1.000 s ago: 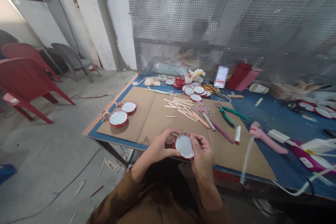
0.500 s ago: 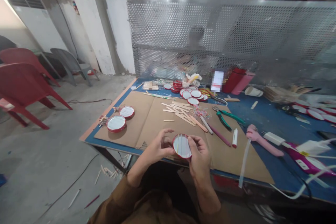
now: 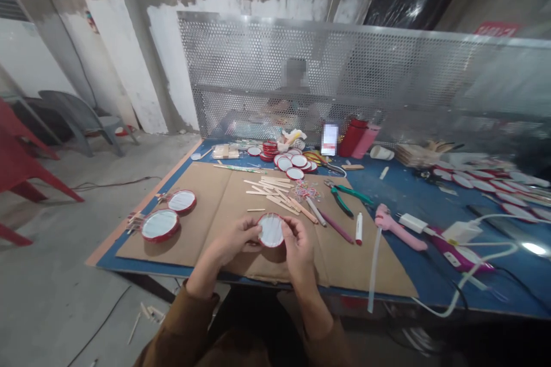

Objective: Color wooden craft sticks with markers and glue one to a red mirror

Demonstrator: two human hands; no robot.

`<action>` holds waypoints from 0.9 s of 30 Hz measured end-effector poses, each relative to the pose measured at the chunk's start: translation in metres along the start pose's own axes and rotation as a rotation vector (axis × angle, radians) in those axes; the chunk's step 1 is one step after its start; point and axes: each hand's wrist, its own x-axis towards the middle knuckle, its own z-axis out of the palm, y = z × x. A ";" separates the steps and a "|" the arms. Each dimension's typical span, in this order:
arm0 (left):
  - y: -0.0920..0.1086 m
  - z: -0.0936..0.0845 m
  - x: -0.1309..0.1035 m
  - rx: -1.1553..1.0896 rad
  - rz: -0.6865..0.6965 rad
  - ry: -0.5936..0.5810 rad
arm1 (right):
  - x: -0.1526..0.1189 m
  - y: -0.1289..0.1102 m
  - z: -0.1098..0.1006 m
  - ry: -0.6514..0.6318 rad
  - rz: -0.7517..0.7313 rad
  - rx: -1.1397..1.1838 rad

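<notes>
Both hands hold a round white lid with a red rim [image 3: 271, 231], above the front of the cardboard sheet [image 3: 172, 246]. My left hand [image 3: 236, 242] is closed on its left edge, thumb in front. My right hand [image 3: 298, 245] grips the right edge, thumb also on the face. Thin lines run down the white face. Just beyond lie wooden craft sticks [image 3: 275, 190] and a tangle of coloured rubber bands [image 3: 306, 190]. To the left, a larger red-rimmed disc [image 3: 160, 225] and a smaller one [image 3: 182, 200] have sticks at their upper left ends.
Pliers with green handles [image 3: 342, 200], a marker [image 3: 359, 228] and a pink glue gun [image 3: 398, 228] lie to the right. Several red-rimmed lids [image 3: 295, 174] are heaped at the back. A lit phone [image 3: 329, 139] stands before the perforated metal panel [image 3: 249, 57].
My left hand has closed onto the lid's left edge; half a second ago its fingers were more spread. The lid has moved slightly forward over the cardboard. The view has turned right.
</notes>
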 end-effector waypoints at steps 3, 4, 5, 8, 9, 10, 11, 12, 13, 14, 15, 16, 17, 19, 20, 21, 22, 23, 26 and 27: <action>0.000 -0.002 0.000 -0.002 0.038 0.013 | -0.002 0.002 -0.004 0.021 -0.014 -0.028; -0.002 -0.002 -0.002 -0.023 0.078 0.026 | -0.005 0.001 -0.007 0.029 -0.012 -0.047; -0.004 -0.002 -0.004 -0.057 0.126 0.049 | -0.008 0.001 -0.010 0.034 -0.003 -0.065; -0.008 -0.002 -0.011 -0.177 0.250 0.148 | -0.022 -0.006 -0.028 0.039 0.048 -0.122; -0.009 -0.002 -0.012 -0.197 0.267 0.168 | -0.027 -0.009 -0.037 0.038 0.053 -0.152; -0.009 -0.002 -0.012 -0.204 0.273 0.177 | -0.031 -0.013 -0.046 0.041 0.043 -0.193; -0.009 -0.002 -0.011 -0.202 0.278 0.178 | -0.036 -0.017 -0.057 0.047 0.014 -0.249; -0.010 -0.003 -0.010 -0.198 0.282 0.178 | -0.039 -0.020 -0.068 0.058 -0.027 -0.314; -0.010 -0.004 -0.009 -0.190 0.287 0.179 | -0.041 -0.024 -0.080 0.070 -0.065 -0.384; -0.011 -0.004 -0.007 -0.183 0.295 0.181 | -0.042 -0.026 -0.093 0.078 -0.089 -0.451; -0.012 -0.005 -0.006 -0.175 0.304 0.183 | -0.042 -0.028 -0.106 0.088 -0.109 -0.516; -0.013 -0.006 -0.004 -0.166 0.313 0.182 | -0.041 -0.029 -0.119 0.104 -0.128 -0.583; -0.015 -0.006 -0.003 -0.155 0.321 0.179 | -0.040 -0.029 -0.132 0.117 -0.149 -0.656; -0.017 -0.007 -0.002 -0.134 0.332 0.165 | -0.034 -0.028 -0.157 0.111 -0.238 -0.826; -0.018 -0.007 -0.002 -0.125 0.333 0.158 | -0.031 -0.026 -0.169 0.094 -0.320 -0.909; -0.019 -0.007 -0.002 -0.115 0.333 0.154 | -0.027 -0.024 -0.180 0.081 -0.424 -0.989; -0.019 -0.007 -0.002 -0.106 0.331 0.155 | -0.023 -0.021 -0.189 0.067 -0.518 -1.075; -0.019 -0.007 -0.002 -0.097 0.330 0.158 | -0.018 -0.018 -0.197 0.053 -0.595 -1.156; -0.018 -0.007 -0.002 -0.076 0.325 0.180 | -0.004 -0.006 -0.208 -0.010 -0.711 -1.321; -0.019 -0.007 -0.002 -0.074 0.326 0.184 | 0.000 -0.002 -0.208 -0.013 -0.729 -1.342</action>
